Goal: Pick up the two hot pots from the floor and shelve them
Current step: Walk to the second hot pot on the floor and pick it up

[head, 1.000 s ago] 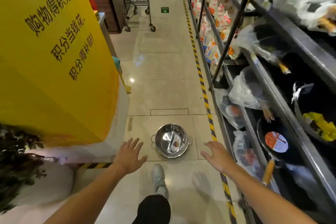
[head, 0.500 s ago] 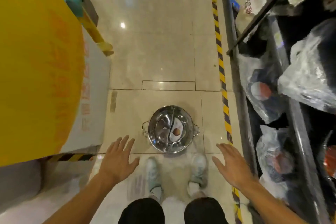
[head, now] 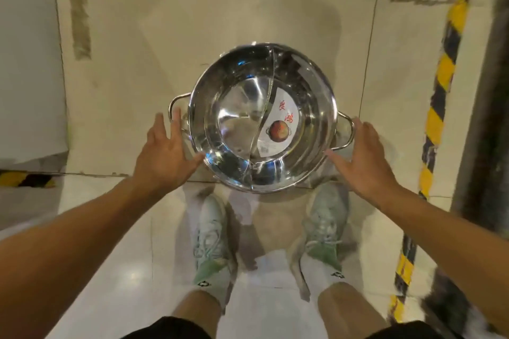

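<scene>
A shiny steel hot pot (head: 237, 107) with an S-shaped divider and a paper label inside sits on the tiled floor just in front of my feet. It looks like two pots nested, with a second rim showing at the lower edge. My left hand (head: 165, 154) hovers open by the pot's left wire handle (head: 176, 107), fingers spread. On the other side my right hand (head: 360, 157) is open too, fingertips near the right wire handle (head: 347, 129). Neither hand grips anything.
My two pale green shoes (head: 212, 239) stand on the floor right below the pot. A yellow-and-black hazard stripe (head: 440, 85) runs along the floor at right, beside the dark base of the shelving (head: 484, 118). A white display base (head: 27, 49) stands at left.
The view has dropped much closer to the floor and the pot now fills the middle. Both hands have moved forward and inward, from behind the pot to beside its handles.
</scene>
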